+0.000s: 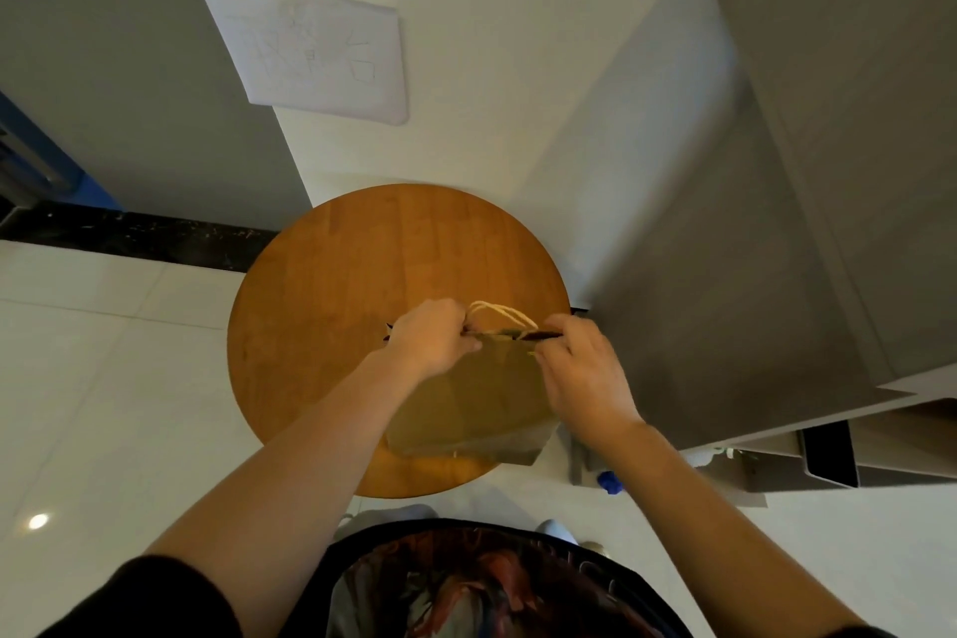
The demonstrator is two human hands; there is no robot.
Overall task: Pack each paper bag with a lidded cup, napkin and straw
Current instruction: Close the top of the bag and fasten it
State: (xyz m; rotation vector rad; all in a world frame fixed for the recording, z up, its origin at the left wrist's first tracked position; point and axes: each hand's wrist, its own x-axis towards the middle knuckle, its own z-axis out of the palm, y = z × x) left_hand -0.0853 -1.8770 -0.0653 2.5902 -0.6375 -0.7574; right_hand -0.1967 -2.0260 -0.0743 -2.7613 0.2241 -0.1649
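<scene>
A brown paper bag (474, 404) stands upright on the near right part of a round wooden table (336, 285). Its pale twisted-cord handles (499, 313) stick up at the top. My left hand (432, 339) grips the bag's top edge at its left end. My right hand (580, 363) pinches the top edge at its right end. The bag's mouth looks pressed nearly closed between my hands. Whatever is inside the bag is hidden. No cup, napkin or straw shows outside it.
A grey cabinet (751, 249) stands close to the table's right side. A white wall with a taped paper sheet (310, 47) is behind the table. White tiled floor lies to the left. A small blue object (611, 482) sits on the floor at the cabinet's foot.
</scene>
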